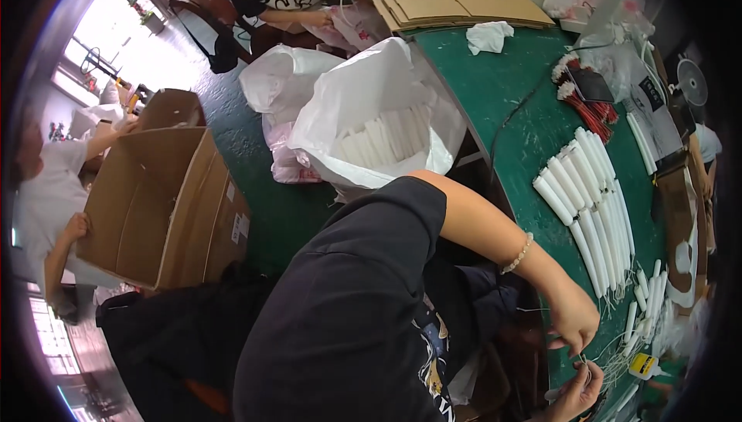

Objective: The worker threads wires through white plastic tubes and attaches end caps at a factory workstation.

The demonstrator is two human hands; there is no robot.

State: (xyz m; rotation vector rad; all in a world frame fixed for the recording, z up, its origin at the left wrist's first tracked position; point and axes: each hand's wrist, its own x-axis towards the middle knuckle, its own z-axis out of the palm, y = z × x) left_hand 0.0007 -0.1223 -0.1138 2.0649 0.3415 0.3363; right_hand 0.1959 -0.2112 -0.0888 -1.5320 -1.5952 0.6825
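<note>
Pinching a thin white wire point(585, 360) between the fingertips of my left hand point(573, 315) and right hand point(578, 393), I am holding it taut just above the green felt-covered table point(495, 90). I am keeping the row of white plastic tubes point(591, 205) lying side by side near my hands, within easy reach.

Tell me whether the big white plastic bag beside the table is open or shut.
Open: the white plastic bag gapes at its mouth, showing white tubes stacked inside.
</note>
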